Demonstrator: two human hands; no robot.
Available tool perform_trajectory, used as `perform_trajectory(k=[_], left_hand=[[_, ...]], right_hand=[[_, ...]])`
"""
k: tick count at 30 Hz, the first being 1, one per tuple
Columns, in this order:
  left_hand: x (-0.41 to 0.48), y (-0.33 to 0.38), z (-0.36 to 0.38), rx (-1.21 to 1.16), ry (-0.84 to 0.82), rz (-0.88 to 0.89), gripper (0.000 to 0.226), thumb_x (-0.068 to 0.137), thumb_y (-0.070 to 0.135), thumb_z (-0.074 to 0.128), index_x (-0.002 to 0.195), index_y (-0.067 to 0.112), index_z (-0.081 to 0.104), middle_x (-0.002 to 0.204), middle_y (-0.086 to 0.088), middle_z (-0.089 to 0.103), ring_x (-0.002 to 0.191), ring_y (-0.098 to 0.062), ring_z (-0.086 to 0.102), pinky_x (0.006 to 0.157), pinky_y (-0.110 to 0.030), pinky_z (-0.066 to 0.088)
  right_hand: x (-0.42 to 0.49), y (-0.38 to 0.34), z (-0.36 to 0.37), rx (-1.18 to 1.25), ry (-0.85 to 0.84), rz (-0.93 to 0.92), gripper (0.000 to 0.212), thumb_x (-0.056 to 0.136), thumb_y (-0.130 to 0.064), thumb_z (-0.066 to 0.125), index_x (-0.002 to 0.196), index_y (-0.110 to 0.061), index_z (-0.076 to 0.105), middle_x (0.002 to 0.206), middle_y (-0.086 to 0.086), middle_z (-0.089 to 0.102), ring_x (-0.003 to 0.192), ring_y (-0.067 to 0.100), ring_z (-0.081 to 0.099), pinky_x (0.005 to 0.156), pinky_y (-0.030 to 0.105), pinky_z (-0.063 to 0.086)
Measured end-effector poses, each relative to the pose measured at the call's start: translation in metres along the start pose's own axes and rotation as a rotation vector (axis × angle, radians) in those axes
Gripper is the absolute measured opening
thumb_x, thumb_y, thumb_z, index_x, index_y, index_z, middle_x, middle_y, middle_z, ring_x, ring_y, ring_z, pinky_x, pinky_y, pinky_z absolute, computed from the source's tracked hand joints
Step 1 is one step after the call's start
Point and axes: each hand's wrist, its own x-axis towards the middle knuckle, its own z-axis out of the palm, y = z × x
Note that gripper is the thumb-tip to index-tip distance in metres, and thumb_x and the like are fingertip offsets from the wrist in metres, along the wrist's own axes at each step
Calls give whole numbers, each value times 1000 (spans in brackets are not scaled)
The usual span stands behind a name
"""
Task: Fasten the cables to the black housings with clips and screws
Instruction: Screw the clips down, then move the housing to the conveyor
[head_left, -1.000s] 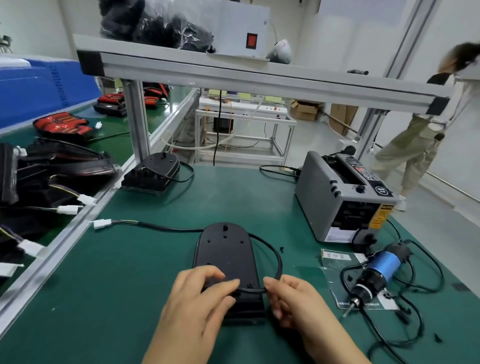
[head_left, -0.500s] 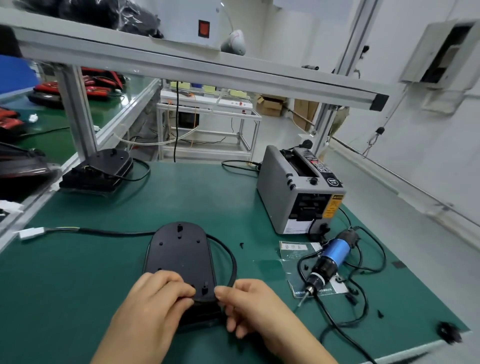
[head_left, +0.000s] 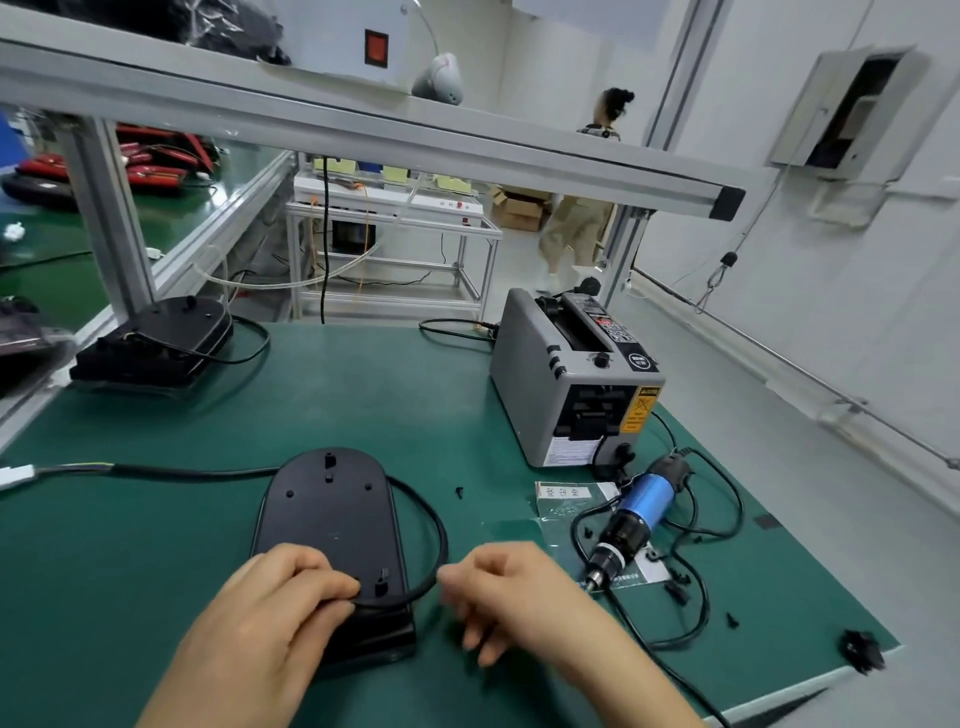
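Black housing (head_left: 332, 525): lies flat on the green counter (head_left: 363, 395), close in front, rounded end pointing away; cable (head_left: 439, 540): comes in from a white plug (head_left: 15, 475) at the left edge, passes the housing's far end, curves round its right side and returns to its near end; left hand (head_left: 275, 608): rests on the near left part of the housing, fingers curled, thumb and forefinger pinching the cable there; right hand (head_left: 511, 590): hovers just right of the cable loop, clear of the housing, fingers curled downward and blurred, so cannot tell whether anything small sits between them.

Small black piece (head_left: 460, 491): lies on the counter just right of the loop; blue screwdriver (head_left: 634, 519): lies further right, tip towards the near edge, partly on a clear printed bag (head_left: 563, 499), black cord coiled around it; grey tape dispenser (head_left: 566, 384): stands behind the screwdriver; more small black bits (head_left: 732, 621): scattered near the right corner.

Second black housing (head_left: 156, 343): sits at the far left corner with its own cable; beyond the counter, a person (head_left: 576, 218) on the floor past the metal frame.
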Motion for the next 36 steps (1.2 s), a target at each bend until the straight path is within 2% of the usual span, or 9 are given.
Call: perform_trajectory(k=[5,10,13,19,22,25,29,32,36], left_hand=[[1,2,-2,10,-15,-7,50,89,58,37,75,25,72,86,21,48,77,4,44,68,-11,38],[1,2,-4,9,-51,-20,28,81,48,47,77,30,68,84,21,48,76,4,44,62,-14,41],[1,2,-6,5,-70,-28,14,78,42,48,81,38,61,85,22,47,76,4,43,52,-14,42],[-1,0,-3,1,-54,-36,18,79,39,49,80,32,65,85,22,48,76,2,45,63,-21,42],[-1,1,-3,4,-55,-35,24,79,38,49,78,26,69,86,21,48,76,1,45,54,-17,42],[-1,1,-3,0,-42,-23,25,79,38,49,77,24,70,86,20,48,74,1,45,51,-22,46],[-1,1,-2,-3,-24,-11,31,83,42,47,76,23,70,86,20,47,74,0,44,50,-25,49],[-1,0,-1,-9,-16,16,53,94,55,31,77,23,70,86,20,47,75,0,44,56,-17,43],[0,0,-2,-2,-19,14,60,95,57,26,76,22,71,86,20,47,74,1,45,51,-22,47]], right_hand=[[14,-11,-71,-731,538,-97,16,88,-25,52,80,-24,66,72,-10,67,66,9,61,66,28,53],[47,-2,-131,-1235,750,40,22,86,-13,46,88,-23,65,91,-2,66,77,22,56,61,28,40],[66,10,-145,-1296,774,139,10,84,-20,53,75,-17,55,85,1,64,72,24,51,61,28,36],[86,19,-148,-1349,798,175,32,84,-48,58,70,-21,49,67,-4,51,69,22,55,58,27,38],[89,17,-145,-1385,785,195,24,86,-36,59,70,-21,50,60,-5,43,65,22,54,52,25,35],[90,16,-141,-1425,765,214,8,86,-18,56,81,-18,62,77,-1,60,75,25,64,57,26,43],[87,21,-142,-1454,752,217,16,85,-9,52,93,-16,64,93,1,64,85,24,64,61,26,37],[87,18,-141,-1479,724,236,23,85,-5,49,100,-15,64,102,3,64,92,25,64,62,28,38],[82,12,-136,-1488,689,235,24,86,-2,48,101,-13,63,103,5,63,92,25,64,61,28,38]])
